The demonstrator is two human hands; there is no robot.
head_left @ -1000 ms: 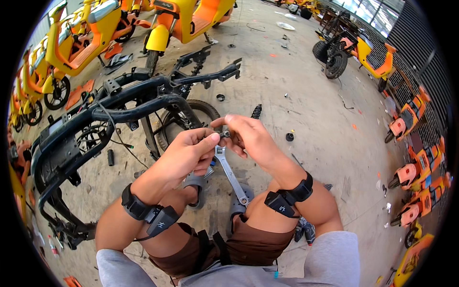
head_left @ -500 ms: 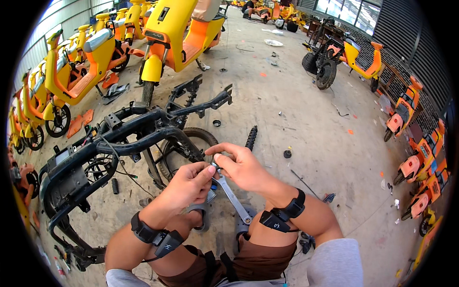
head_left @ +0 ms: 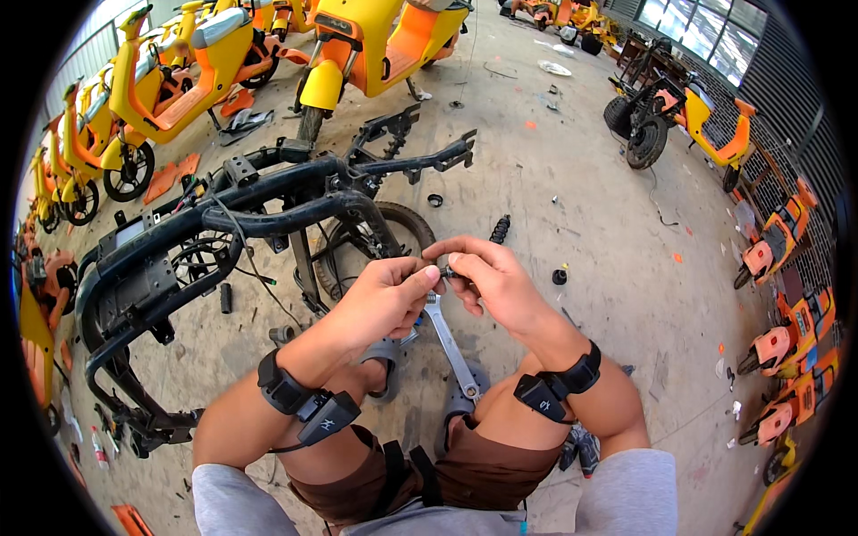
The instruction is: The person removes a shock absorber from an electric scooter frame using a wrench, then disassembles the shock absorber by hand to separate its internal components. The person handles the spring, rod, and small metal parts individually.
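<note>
My left hand (head_left: 382,299) and my right hand (head_left: 487,279) meet in front of me, fingertips pinched together on a small dark bolt (head_left: 444,271). A silver wrench (head_left: 449,342) hangs down below the hands, toward my knees; I cannot tell which hand carries it. Just left of the hands lies a stripped black scooter frame (head_left: 241,223) with a wheel (head_left: 404,228) behind it. Both wrists wear black strapped devices.
Yellow and orange scooters (head_left: 357,54) stand at the back and left. More scooters (head_left: 706,125) and orange parts line the right. A black spring (head_left: 499,230), a ring (head_left: 435,200) and a small black part (head_left: 559,276) lie on the concrete floor.
The view has tilted so the frame and hands sit lower in the picture. My hands stay joined on the small bolt, fingers shifting slightly.
</note>
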